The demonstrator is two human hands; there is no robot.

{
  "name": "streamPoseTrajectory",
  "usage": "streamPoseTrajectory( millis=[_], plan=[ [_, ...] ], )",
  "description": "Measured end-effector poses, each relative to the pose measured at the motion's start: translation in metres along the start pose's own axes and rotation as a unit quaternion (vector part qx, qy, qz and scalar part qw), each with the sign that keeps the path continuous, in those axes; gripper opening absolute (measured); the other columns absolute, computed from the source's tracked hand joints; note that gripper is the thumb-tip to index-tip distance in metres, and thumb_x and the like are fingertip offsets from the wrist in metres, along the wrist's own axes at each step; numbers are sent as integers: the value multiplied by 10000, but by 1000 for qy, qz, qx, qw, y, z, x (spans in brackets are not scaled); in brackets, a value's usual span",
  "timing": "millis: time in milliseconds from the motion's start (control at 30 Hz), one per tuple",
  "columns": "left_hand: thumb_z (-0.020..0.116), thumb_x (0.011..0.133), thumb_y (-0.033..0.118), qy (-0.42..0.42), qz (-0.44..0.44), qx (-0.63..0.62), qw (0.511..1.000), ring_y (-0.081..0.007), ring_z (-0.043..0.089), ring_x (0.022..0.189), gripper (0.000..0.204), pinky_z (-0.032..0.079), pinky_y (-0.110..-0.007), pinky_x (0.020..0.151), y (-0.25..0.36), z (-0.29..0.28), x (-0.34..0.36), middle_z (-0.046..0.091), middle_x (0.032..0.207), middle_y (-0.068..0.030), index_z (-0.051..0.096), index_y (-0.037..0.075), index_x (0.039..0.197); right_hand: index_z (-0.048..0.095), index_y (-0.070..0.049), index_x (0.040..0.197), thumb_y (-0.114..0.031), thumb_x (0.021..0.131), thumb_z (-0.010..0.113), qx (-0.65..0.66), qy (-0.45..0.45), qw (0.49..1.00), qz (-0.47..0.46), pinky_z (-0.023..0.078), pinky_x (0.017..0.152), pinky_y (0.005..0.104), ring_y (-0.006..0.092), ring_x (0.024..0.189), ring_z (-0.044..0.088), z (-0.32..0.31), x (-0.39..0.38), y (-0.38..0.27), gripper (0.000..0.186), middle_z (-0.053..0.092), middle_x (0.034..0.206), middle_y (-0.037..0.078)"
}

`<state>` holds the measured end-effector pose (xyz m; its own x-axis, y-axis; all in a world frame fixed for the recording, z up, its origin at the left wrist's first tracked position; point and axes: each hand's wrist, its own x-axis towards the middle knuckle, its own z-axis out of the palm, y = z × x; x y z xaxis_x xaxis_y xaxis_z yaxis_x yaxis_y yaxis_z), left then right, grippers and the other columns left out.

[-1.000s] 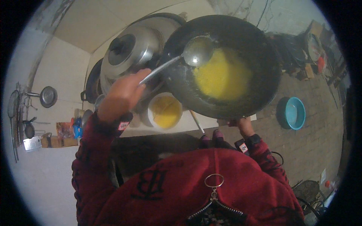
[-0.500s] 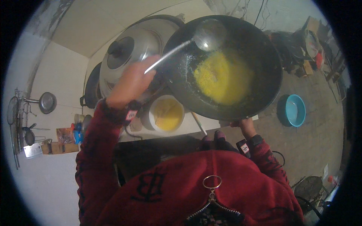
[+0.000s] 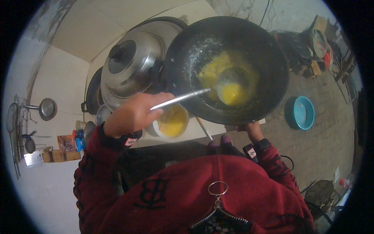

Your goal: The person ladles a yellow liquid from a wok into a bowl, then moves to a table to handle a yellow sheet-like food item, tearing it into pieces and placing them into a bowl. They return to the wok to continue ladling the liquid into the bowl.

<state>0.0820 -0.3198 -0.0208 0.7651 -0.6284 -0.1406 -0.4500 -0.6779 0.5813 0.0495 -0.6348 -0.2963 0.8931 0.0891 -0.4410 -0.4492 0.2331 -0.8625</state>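
My left hand (image 3: pixel 134 111) is closed around the handle of a metal ladle (image 3: pixel 187 97). The ladle's bowl sits low in a large dark wok (image 3: pixel 269 58), with bright yellow liquid in it. A thinner yellow layer, like beaten egg, spreads over the wok's bottom around it. At the wok's near rim my right hand (image 3: pixel 252 130) grips from below; its fingers are partly hidden by the rim. A white bowl (image 3: pixel 187 126) of yellow liquid stands just below the ladle's handle, partly covered by my left hand.
A big lidded steel pot (image 3: pixel 146 58) stands left of the wok. On the floor at right is a turquoise basin (image 3: pixel 304 113). Utensils and a small pan (image 3: pixel 47 109) hang at far left. A thin stick (image 3: pixel 204 128) lies by the counter edge.
My left hand has come nearer and turned, and the ladle's bowl has swung from the wok's far side down into the yellow liquid. The yellow layer looks smaller. My right hand stays at the rim.
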Motion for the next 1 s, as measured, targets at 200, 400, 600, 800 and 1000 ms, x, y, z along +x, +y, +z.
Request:
streamPoseTrajectory(
  millis=[200,400,600,800,1000],
  plan=[
    [505,831,86,-129,-73,-78,986,-204,570,962,409,429,-284,835,1,10,7,587,1053,-139,456,-24,1222,543,40,1051,-161,915,467,25,-7,1000,18,554,555,338,225,615,639,-3,5,7,255,634,821,142],
    [523,843,40,-82,-108,-251,958,-109,529,921,389,443,-256,791,-10,25,0,581,1008,-64,460,-17,1223,533,33,1053,-151,917,456,-3,-13,1000,-4,553,550,346,227,597,634,-9,8,15,241,632,805,130],
    [521,857,48,0,-174,-275,946,-47,495,783,347,418,-202,648,-2,14,-34,572,938,-11,484,-6,1198,549,24,1010,-125,888,470,33,0,999,9,548,539,337,229,588,629,-14,13,24,208,631,786,128],
    [534,804,41,125,-307,-231,915,-59,475,684,257,388,-224,601,11,9,-107,550,770,-6,544,-26,1052,582,2,919,-229,882,515,-20,-16,999,-26,538,531,337,200,592,619,-24,18,33,244,616,754,93],
    [542,792,46,224,-333,-142,905,-42,454,646,236,373,-219,556,1,26,-186,525,726,24,567,-3,1022,604,-55,878,-267,882,547,-23,-17,1000,-1,521,529,315,158,604,592,-22,17,26,219,597,744,38]
  ],
)
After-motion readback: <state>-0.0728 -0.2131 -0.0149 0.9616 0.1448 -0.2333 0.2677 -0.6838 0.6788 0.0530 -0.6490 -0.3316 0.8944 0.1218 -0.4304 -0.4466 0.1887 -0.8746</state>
